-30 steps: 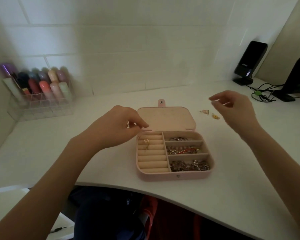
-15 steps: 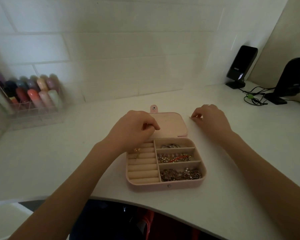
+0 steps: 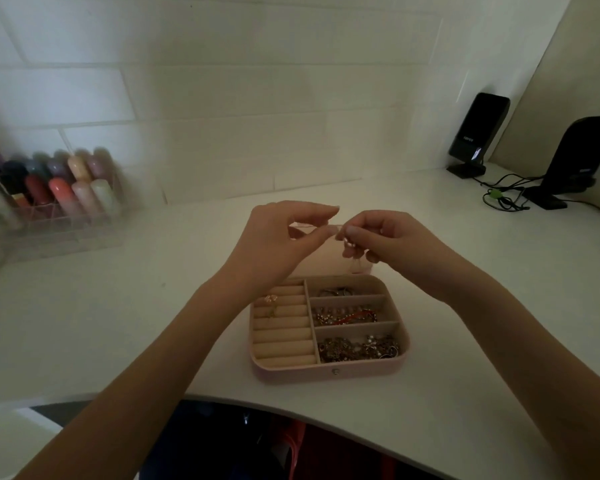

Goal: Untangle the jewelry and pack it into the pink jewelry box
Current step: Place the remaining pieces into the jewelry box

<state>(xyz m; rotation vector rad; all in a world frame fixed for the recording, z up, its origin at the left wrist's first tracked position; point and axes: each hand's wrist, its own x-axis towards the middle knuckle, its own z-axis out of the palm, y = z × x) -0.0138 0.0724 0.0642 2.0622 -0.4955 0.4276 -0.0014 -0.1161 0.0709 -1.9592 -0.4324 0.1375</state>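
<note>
Open pink jewelry box (image 3: pixel 329 370) near on the desk (image 3: pixel 118 323), long axis left to right. Above its lid, right hand (image 3: pixel 388 242) pinching a small gold piece (image 3: pixel 346 241); left hand (image 3: pixel 274 242) fingertips pressed beside it. Could slip, dropping among packed chains.

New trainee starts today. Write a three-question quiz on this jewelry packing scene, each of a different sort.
1. True or false: the pink jewelry box is closed.
2. Which hand pinches the small earring? A) left hand B) right hand
3. Fill in: the gold ring sits in the ___ side of the box.

Key: 1 false; 2 B, though the left fingertips reach close to it; 3 left, in the ring rolls.
</note>
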